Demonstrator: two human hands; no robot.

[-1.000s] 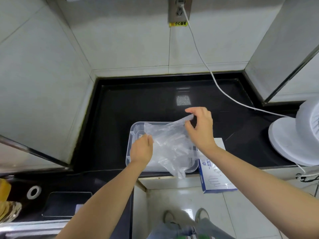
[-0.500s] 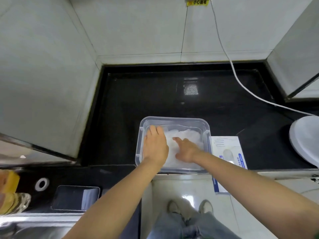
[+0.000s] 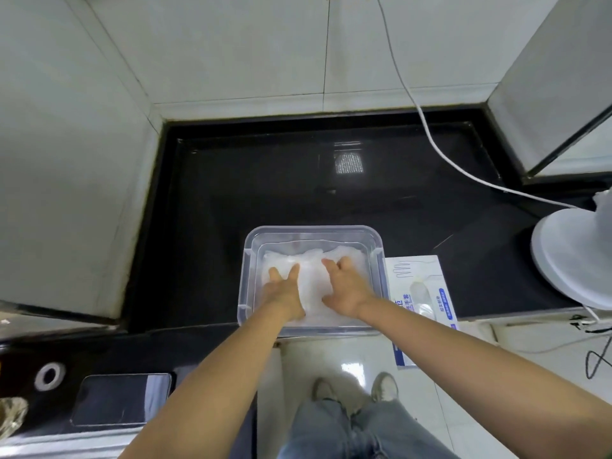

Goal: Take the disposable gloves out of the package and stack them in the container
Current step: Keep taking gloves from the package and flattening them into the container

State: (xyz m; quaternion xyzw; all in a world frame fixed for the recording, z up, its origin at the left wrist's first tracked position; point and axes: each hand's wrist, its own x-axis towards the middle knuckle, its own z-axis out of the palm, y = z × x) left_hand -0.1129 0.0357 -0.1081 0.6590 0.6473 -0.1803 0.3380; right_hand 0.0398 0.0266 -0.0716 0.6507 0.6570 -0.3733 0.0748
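On the black stone counter (image 3: 231,226), thin translucent plastic gloves (image 3: 311,279) are pressed flat inside the clear rectangular plastic container (image 3: 246,260) by the left hand (image 3: 283,293) and right hand (image 3: 346,289), both spread open; pressure is best kept even.

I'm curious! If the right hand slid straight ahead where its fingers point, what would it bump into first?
Probably the far wall of the clear container; the right hand lies flat on the gloves, fingers pointing that way.

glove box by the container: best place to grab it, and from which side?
Probably the near end of the glove box, pinched across its long side edges, coming from the front with the right hand. It lies flat, right of the container, and that end overhangs the black counter, so its edges are exposed. The far end sits tight beside the container wall.
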